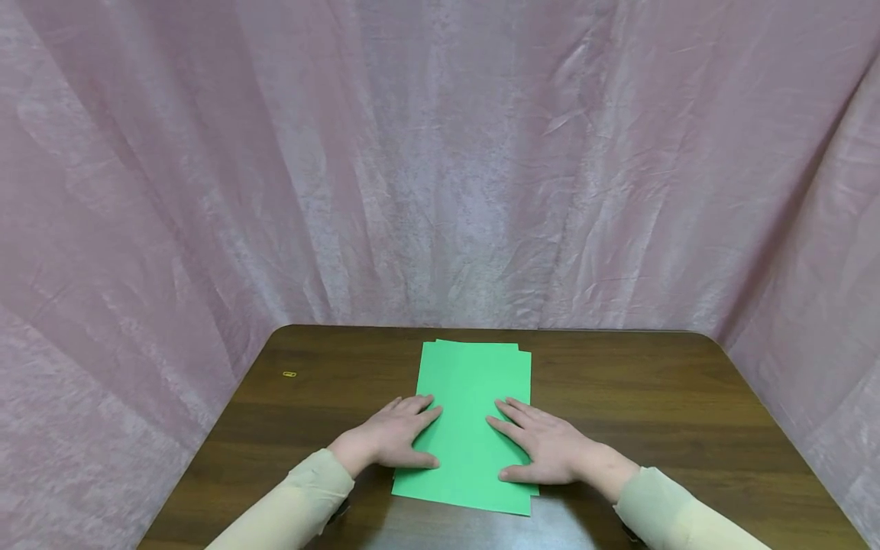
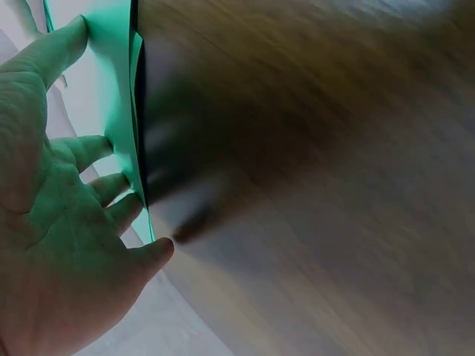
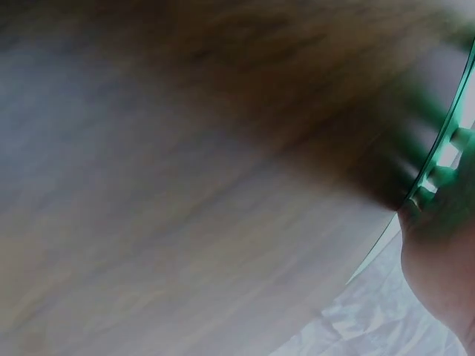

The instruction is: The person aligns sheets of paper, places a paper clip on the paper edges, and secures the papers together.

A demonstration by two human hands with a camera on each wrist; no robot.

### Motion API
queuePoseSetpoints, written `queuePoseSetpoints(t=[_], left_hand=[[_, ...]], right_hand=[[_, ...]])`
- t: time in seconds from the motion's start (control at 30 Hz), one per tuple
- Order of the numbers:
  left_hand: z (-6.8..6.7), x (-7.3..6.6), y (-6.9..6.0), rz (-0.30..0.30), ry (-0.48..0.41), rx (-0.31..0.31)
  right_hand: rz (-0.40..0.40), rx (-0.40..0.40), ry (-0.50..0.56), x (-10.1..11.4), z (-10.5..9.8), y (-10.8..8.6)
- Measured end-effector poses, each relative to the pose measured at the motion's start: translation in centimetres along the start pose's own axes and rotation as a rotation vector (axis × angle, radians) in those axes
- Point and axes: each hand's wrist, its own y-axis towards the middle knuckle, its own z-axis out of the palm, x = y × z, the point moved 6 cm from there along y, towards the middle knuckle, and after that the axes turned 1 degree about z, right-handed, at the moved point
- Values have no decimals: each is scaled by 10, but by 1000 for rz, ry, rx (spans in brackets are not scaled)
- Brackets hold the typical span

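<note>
Paper lies partly hidden beneath left grip and right grip, both outspread.

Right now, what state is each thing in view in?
Green sheets: stacked, edges misaligned.
Left grip: fingers spread, resting on the sheets' left side.
Right grip: fingers spread, resting on their right side.
Yellow paper clip: lying on the table, apart from the sheets.
Pink curtain: hanging, creased.

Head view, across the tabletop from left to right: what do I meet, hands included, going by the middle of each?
Small yellow clip-like item → left hand → green sheets → right hand.
</note>
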Motion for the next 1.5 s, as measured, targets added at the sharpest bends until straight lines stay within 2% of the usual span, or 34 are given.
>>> queuePoseSetpoints(t=[0.57,0.87,1.27,1.5], left_hand=[[2,-30,23,-30,38,15],[3,-40,31,-29,63,20],[3,-54,41,-35,102,20],[1,-56,44,-51,113,23]], right_hand=[[19,-39,44,-24,-4,-26],[14,-82,27,-32,-4,-35],[17,-96,43,-41,-7,-45],[25,-94,57,-47,-6,-43]])
